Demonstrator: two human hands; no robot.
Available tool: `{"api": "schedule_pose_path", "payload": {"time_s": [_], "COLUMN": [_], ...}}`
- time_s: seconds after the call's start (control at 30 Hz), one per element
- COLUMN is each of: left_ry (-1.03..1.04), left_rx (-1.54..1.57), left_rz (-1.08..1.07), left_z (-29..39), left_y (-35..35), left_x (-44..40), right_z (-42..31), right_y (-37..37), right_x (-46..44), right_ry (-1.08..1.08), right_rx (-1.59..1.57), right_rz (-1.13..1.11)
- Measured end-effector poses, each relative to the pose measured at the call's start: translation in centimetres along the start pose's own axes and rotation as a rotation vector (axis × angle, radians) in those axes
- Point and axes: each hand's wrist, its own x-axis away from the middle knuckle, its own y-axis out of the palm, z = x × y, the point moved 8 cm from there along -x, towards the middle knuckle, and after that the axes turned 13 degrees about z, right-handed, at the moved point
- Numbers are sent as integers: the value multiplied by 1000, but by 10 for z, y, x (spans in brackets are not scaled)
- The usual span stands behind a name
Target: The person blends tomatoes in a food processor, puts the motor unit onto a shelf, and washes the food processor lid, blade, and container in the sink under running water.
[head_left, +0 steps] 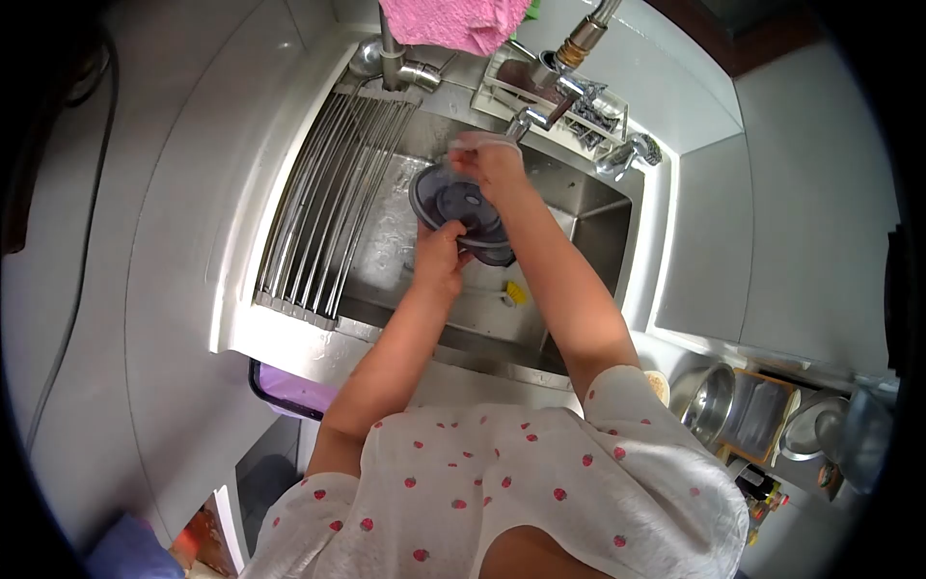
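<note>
My left hand [442,256] grips the near side of a round dark grey lidded container [463,205], its thumb on the rim. The container is tilted above the sink basin [386,256]. My right hand [490,164] is over the container's far edge, close to the tap spout [521,121]. Its fingers are smeared by motion, so I cannot see whether they hold anything. A pale band circles the right wrist. Below the container, a brush with a yellow head [513,293] lies on the basin floor.
A metal roll-up drying rack [338,203] covers the sink's left side. Behind the basin stand a caddy [598,116] with scrubbers and a second tap [421,75]. A pink cloth [458,21] hangs above. Metal bowls [709,400] sit at lower right.
</note>
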Motion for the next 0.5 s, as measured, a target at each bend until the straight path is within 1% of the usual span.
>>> {"api": "schedule_pose_path", "payload": {"time_s": [0.07,0.1,0.17,0.2,0.27,0.3,0.37,0.4,0.43,0.5], "left_ry": [88,87,80,82,69,69,51,52,43,33], "left_rx": [52,61,45,51,42,46,10,12,1,-6], "left_rz": [-39,-34,-45,-40,12,17,34,34,36,38], "left_z": [15,18,25,26,26,25,21,20,19,17], "left_y": [8,9,12,10,5,3,1,1,1,2], "left_x": [2,4,4,3,-2,-4,-9,-10,-11,-11], "right_z": [-11,-9,-19,-18,-47,-53,-91,-90,-87,-88], "right_y": [15,19,36,44,60,67,73,76,82,94], "right_x": [-7,-14,-27,-34,-33,-35,-15,-36,-59,-82], "right_ry": [-156,-155,-349,-346,-849,-848,-1348,-1349,-1280,-1209], "right_rx": [34,43,123,127,378,379,652,652,572,495], "right_rz": [-40,-45,-108,-115,-1,-7,330,328,215,102]}}
